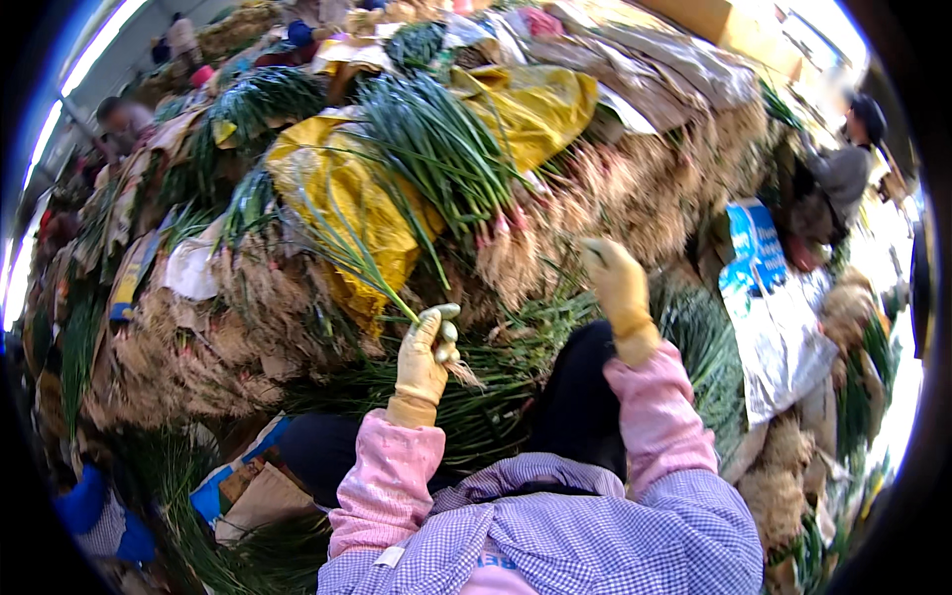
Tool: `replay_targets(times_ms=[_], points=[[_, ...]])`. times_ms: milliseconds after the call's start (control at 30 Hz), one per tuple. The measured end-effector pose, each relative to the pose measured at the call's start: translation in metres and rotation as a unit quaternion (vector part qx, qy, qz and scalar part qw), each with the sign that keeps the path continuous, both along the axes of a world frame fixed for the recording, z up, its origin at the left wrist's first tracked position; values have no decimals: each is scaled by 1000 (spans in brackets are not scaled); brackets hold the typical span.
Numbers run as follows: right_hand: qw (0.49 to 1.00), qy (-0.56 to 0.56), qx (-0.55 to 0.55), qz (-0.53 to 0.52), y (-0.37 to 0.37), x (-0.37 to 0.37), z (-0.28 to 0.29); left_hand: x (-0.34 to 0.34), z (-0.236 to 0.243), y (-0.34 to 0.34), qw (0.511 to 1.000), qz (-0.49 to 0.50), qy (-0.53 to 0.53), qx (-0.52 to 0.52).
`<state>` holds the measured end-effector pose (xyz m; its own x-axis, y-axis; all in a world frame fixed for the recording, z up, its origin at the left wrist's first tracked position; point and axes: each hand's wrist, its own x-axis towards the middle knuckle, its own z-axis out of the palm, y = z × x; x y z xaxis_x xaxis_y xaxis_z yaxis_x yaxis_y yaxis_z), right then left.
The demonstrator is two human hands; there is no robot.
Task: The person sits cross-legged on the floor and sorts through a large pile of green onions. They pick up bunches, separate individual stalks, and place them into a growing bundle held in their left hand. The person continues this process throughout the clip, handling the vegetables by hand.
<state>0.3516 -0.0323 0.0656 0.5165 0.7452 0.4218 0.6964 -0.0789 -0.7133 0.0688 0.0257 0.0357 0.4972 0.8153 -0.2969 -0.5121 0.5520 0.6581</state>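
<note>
Left hand (pixel 424 359), yellow glove, pink sleeve cover: fingers closed around a thin green onion stalk (pixel 352 256). The roots poke out of the fist to the right, and the green leaves fan up and left across the yellow sheet (pixel 337 188).

Right hand (pixel 617 283), same kind of glove: raised farther out, at the root ends of the big pile. Fingers look curled. Cannot tell if they hold anything; the glove blends into the straw-coloured roots.

The held stalk is centre-left, near the body, just in front of the heap.

Heap of bundled green onions (pixel 436 149) fills the far middle: green tops up and left, pale root masses (pixel 635 188) facing near and right. The yellow sheet lies among the bundles, with brown cardboard (pixel 645 59) on top at the far right.

More loose greens (pixel 486 397) lie near, between the two forearms, over the dark trousers.

Right side: a blue-and-white plastic sack (pixel 769 297) beside more root bundles. Another person (pixel 843 169) in dark clothes stands far right, well apart. A third person (pixel 124 117) is far left, behind the heap.

Near left: flattened cardboard (pixel 263 496) and a blue item on the floor among the greens.
</note>
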Motion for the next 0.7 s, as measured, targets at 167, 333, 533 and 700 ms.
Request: replay_targets(times_ms=[167, 333, 533, 700], points=[[961, -82, -263, 23, 109, -39, -11, -15, 2, -2, 999, 21, 25, 7], [951, 198, -116, 209, 26, -90, -27, 9, 0, 6, 995, -13, 87, 36], [852, 381, -245, 263, 2, -101, -42, 11, -28, 3, 968, -129, 201, 80], [676, 643, -172, 317, 34, -136, -47, 9, -33, -24, 995, -92, -30, -24]])
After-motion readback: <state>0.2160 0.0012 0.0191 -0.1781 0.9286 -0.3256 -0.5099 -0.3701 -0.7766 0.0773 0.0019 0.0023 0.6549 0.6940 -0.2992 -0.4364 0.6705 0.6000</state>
